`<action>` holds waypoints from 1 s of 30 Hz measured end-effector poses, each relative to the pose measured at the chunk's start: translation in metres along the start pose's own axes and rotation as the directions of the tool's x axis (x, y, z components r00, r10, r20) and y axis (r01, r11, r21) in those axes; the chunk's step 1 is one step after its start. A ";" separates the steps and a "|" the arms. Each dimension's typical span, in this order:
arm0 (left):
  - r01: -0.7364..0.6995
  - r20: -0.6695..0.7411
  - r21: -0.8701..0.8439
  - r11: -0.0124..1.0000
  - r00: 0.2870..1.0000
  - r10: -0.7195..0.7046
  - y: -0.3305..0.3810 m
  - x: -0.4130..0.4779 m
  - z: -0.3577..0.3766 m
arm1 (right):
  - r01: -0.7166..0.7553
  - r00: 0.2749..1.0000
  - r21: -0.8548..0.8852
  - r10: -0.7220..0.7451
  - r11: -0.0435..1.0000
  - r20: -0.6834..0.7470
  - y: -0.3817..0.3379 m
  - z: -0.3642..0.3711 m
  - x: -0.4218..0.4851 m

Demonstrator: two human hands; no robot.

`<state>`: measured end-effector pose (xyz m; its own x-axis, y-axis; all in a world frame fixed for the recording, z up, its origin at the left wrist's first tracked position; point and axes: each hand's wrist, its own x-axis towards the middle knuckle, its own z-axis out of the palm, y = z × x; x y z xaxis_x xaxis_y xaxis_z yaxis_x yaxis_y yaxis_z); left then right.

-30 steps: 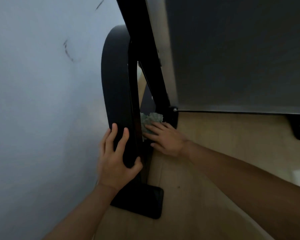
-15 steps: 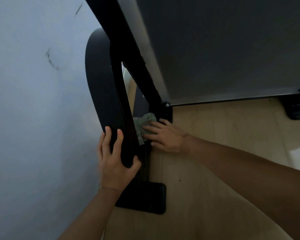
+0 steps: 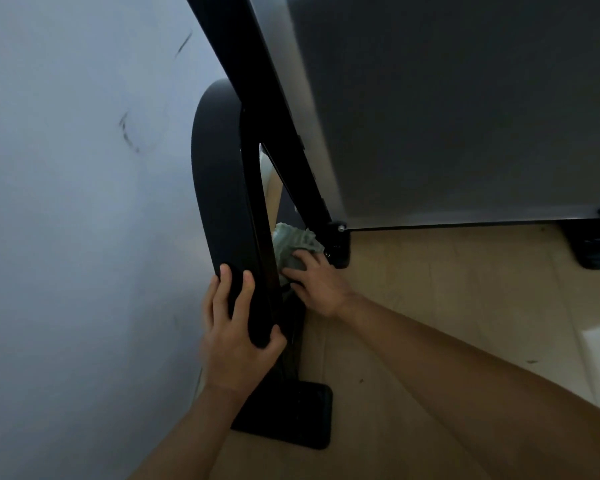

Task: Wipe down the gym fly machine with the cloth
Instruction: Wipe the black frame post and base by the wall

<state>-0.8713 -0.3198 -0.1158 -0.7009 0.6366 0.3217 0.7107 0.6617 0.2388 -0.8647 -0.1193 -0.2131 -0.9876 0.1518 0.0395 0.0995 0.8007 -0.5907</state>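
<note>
The black curved frame tube [image 3: 219, 188] of the fly machine rises beside the wall. My left hand [image 3: 236, 327] grips this tube low down, fingers on its outer face and thumb round its inner edge. A pale green cloth [image 3: 293, 239] lies bunched in the gap between the tube and a slanted black strut [image 3: 291, 147]. My right hand [image 3: 317, 282] presses the cloth down with spread fingers against the base of the frame. The lower part of the cloth is hidden under those fingers.
A grey-blue wall [image 3: 77, 202] with dark scuff marks stands close on the left. A large grey shroud panel [image 3: 465, 109] fills the upper right. The black foot plate [image 3: 291, 417] sits on the light wooden floor [image 3: 447, 306]. Another black foot [image 3: 596, 247] shows at the right edge.
The cloth and my right hand have shifted slightly within the gap at the frame's base. My left hand keeps its grip on the tube. The camera view has swung a little.
</note>
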 end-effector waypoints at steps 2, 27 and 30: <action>-0.002 0.005 -0.007 1.000 1.000 0.002 0.000 0.000 0.000 | 0.013 0.999 0.074 -0.009 0.997 -0.050 0.005 -0.003 0.000; 0.024 0.026 -0.061 0.998 0.999 -0.022 0.004 -0.002 -0.004 | 0.157 0.815 0.807 0.536 -0.570 0.220 -0.072 -0.122 0.026; 0.041 0.038 -0.076 0.996 0.999 -0.038 0.008 -0.003 -0.008 | 0.191 0.833 0.871 0.544 -0.452 0.100 -0.087 -0.144 0.027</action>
<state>-0.8636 -0.3198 -0.1074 -0.7292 0.6257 0.2772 0.6841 0.6551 0.3208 -0.8825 -0.1013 -0.0452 -0.7810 0.5038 -0.3691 -0.3388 -0.8382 -0.4273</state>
